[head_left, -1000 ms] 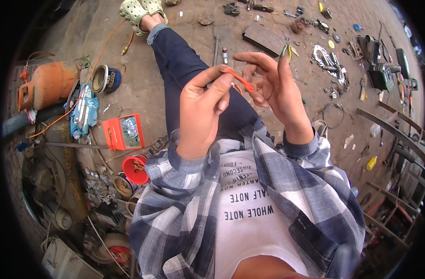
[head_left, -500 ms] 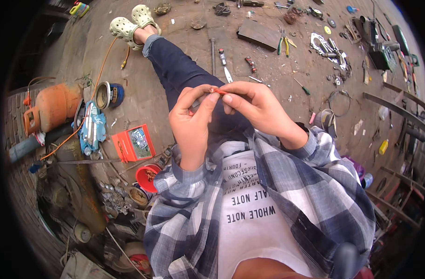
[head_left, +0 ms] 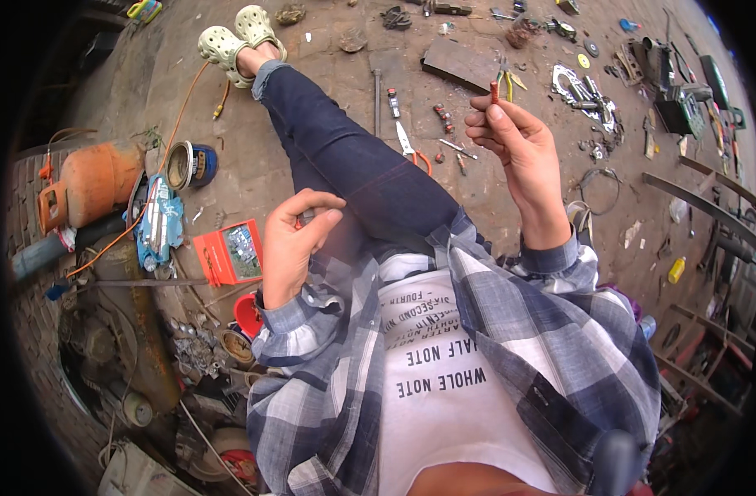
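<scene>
Raised above the ground to the right of my legs, my right hand (head_left: 522, 153) pinches a short, thin red piece (head_left: 494, 93) upright between thumb and forefinger; its exact kind I cannot make out. My left hand (head_left: 299, 240) hovers over my lap with its fingers curled. A bit of red (head_left: 298, 222) shows among them, mostly hidden by the fingers. Between the hands, on the ground past my leg, lie scissors (head_left: 404, 139) with orange handles. Pliers (head_left: 507, 83) with yellow-green handles lie just behind my right hand's fingertips.
An open red box (head_left: 208, 258) with small metal parts lies left of me, beside a red bowl (head_left: 247, 314). Farther left are an orange gas cylinder (head_left: 97, 192) and a can (head_left: 192, 165). A dark flat block (head_left: 456, 64) lies ahead; metal frames (head_left: 708, 197) stand right.
My hands were together over my lap on a red piece. Now they are apart: the right has moved up and right with a red piece, the left down and left.
</scene>
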{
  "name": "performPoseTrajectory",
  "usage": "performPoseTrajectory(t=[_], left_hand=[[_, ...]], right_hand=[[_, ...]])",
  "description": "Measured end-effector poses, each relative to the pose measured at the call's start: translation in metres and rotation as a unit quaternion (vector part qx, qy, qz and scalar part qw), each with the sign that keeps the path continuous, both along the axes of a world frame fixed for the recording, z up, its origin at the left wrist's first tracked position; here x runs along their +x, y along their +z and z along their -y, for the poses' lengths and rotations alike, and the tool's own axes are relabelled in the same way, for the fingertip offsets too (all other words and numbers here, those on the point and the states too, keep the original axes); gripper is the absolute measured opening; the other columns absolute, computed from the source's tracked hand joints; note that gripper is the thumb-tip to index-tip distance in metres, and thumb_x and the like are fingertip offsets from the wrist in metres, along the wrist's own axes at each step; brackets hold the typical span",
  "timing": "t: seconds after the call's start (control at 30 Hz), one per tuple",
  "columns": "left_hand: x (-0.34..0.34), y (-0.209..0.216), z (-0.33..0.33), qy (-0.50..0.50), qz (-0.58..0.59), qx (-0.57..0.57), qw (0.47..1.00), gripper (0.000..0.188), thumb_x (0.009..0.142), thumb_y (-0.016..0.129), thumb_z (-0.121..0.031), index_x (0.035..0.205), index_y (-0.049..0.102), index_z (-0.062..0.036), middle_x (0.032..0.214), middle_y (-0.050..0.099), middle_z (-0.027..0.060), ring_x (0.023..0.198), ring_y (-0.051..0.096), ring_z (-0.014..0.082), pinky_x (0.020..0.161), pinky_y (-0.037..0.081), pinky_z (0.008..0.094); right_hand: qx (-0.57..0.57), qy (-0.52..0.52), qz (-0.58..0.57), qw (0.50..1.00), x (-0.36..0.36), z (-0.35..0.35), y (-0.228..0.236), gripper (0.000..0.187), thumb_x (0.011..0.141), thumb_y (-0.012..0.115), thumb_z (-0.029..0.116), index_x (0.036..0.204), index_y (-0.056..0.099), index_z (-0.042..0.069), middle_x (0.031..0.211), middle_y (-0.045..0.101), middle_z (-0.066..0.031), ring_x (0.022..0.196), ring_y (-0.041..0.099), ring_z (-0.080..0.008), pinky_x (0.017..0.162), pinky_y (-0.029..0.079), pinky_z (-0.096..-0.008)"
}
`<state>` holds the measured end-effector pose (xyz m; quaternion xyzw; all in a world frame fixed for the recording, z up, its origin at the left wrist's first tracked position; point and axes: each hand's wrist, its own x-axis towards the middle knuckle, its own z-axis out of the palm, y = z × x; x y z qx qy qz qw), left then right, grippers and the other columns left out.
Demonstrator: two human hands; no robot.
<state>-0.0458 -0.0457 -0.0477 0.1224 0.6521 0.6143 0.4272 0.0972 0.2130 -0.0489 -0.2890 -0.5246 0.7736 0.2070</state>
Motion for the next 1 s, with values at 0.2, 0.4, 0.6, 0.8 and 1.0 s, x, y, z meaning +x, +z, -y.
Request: performPoseTrajectory(t=[0.2,0.4,0.6,0.8,1.0], left_hand=[[0.001,0.002,0.007,-0.056,0.008,-0.062,0.996,0.018,0.078,0.066,0.001,0.096,0.067,0.0,0.07,0.053,-0.0033,0.053,0.047,0.0024,0.047,0.033,0.0179],[0.003,-0.034,-0.038,-0.083,0.0,0.039,0.996,0.034,0.079,0.064,0.005,0.113,0.06,0.0039,0.094,0.059,0.0046,0.075,0.06,0.0112,0.067,0.049,0.0217],[0.012,-0.052,-0.085,-0.027,0.064,0.194,0.979,0.037,0.085,0.061,0.003,0.121,0.053,0.0062,0.113,0.059,0.0116,0.099,0.063,0.0209,0.084,0.052,0.0289],[0.008,-0.069,-0.106,-0.037,0.109,0.189,0.975,0.034,0.089,0.06,-0.003,0.121,0.052,0.0059,0.114,0.06,0.0136,0.096,0.064,0.0208,0.081,0.054,0.03],[0.014,-0.077,-0.127,-0.036,-0.055,0.133,0.989,0.041,0.085,0.063,-0.006,0.124,0.052,0.0027,0.122,0.057,0.0123,0.11,0.057,0.0209,0.094,0.046,0.0317]], right_hand=[[-0.026,0.015,-0.02,0.999,0.01,-0.002,-0.004,0.029,0.094,0.059,0.021,0.11,0.063,-0.003,0.09,0.068,-0.0098,0.075,0.065,-0.0121,0.066,0.051,-0.0213],[-0.025,0.002,-0.174,0.984,0.01,-0.005,0.045,0.026,0.096,0.054,0.016,0.111,0.061,-0.005,0.087,0.067,-0.0092,0.072,0.065,-0.0117,0.06,0.05,-0.0191],[0.029,-0.039,-0.281,0.958,0.0,-0.019,0.085,0.026,0.097,0.053,0.015,0.113,0.06,-0.005,0.087,0.066,-0.0082,0.069,0.063,-0.013,0.061,0.05,-0.0217],[0.079,-0.029,-0.313,0.946,0.0,-0.025,0.111,0.031,0.1,0.046,0.015,0.119,0.047,-0.008,0.089,0.048,-0.0047,0.073,0.046,-0.0096,0.065,0.044,-0.017],[0.104,0.01,-0.324,0.94,-0.01,-0.027,0.117,0.029,0.098,0.05,0.013,0.117,0.052,-0.009,0.089,0.053,-0.0071,0.073,0.048,-0.0102,0.065,0.044,-0.0185]])
